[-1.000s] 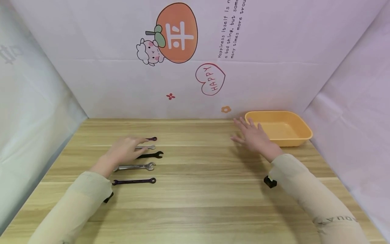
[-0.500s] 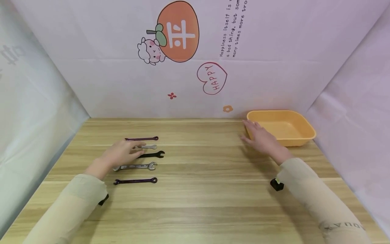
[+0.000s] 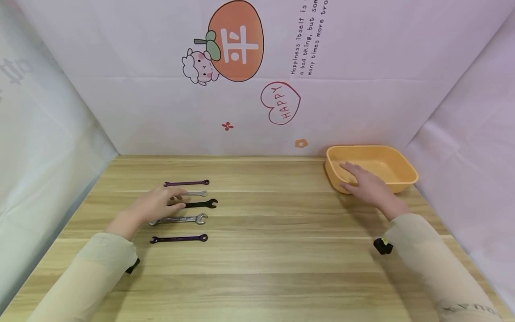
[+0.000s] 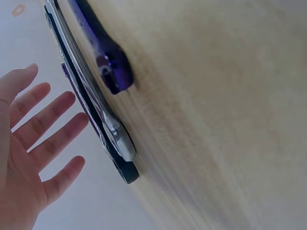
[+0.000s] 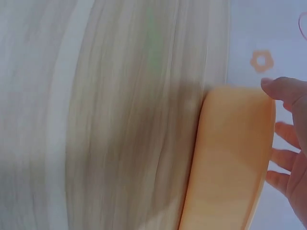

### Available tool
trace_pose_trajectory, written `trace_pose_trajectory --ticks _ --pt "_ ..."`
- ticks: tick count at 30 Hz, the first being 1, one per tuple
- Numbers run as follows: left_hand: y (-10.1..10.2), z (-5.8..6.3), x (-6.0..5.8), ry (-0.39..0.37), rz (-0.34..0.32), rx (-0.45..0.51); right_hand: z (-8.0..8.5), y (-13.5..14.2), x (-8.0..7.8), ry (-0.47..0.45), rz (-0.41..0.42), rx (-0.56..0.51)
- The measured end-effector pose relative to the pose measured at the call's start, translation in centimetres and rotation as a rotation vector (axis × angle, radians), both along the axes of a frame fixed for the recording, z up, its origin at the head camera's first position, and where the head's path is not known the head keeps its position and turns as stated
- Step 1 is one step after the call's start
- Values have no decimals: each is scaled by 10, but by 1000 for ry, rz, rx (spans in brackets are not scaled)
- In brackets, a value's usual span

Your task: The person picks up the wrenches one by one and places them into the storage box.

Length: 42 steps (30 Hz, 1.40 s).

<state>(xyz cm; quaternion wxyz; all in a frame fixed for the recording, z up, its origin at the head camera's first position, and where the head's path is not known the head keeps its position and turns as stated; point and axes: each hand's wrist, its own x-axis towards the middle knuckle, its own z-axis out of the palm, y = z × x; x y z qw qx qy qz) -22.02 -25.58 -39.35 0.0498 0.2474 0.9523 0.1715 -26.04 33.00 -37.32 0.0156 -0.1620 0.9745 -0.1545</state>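
Observation:
Several wrenches lie in a column at the left of the head view. From far to near they are a purple wrench [image 3: 187,183], a small silver wrench [image 3: 196,193], a black wrench [image 3: 201,204], a larger silver wrench [image 3: 177,219] and another purple wrench [image 3: 179,239]. My left hand [image 3: 154,205] hovers over their left ends with nothing in it, hiding parts of the middle ones. In the left wrist view its fingers [image 4: 50,120] are spread. My right hand [image 3: 370,185] hangs over the near-left rim of a yellow plastic basin [image 3: 386,154], fingers loosely extended and holding nothing.
The wooden tabletop [image 3: 257,250] carries the wrenches and the basin. A white printed cloth [image 3: 161,116] stands along the back edge, and more white cloth closes off both sides. The basin sits in the back right corner.
My right hand has moved right, from beside the basin to over its rim. My left hand has drawn back slightly left, uncovering the far purple wrench. The wrenches have not visibly moved.

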Motion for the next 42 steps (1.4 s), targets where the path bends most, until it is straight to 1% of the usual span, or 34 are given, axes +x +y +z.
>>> trace_pose_trajectory --ticks 3,9,14,19,21,25,27,30,35,39,42 --pt "-1 0 0 -16 -15 -6 -2 12 1 15 20 4" --pt "-1 -1 -3 -43 -33 -13 -6 31 4 33 31 -5" --pt "0 -2 -5 -58 -34 -19 -5 41 7 54 51 3" --pt "-2 -3 -3 -54 -25 -37 -5 47 9 47 81 16" --pt "-3 -3 -2 -48 -23 -45 -6 49 9 61 94 16" --pt "-4 -2 -2 -42 -27 -48 -6 56 11 120 121 5" --pt "-4 -2 -3 -46 -25 -49 -7 61 12 139 122 16" --pt "-4 -2 -4 -56 -23 -51 -7 68 13 143 108 32" --pt "-5 -4 -6 -69 -26 -51 -7 75 15 167 104 11" --pt "-7 -7 -7 -57 -50 -41 -7 81 16 200 108 17" --pt "-7 -8 -8 -45 -64 -37 -5 85 15 187 91 30"
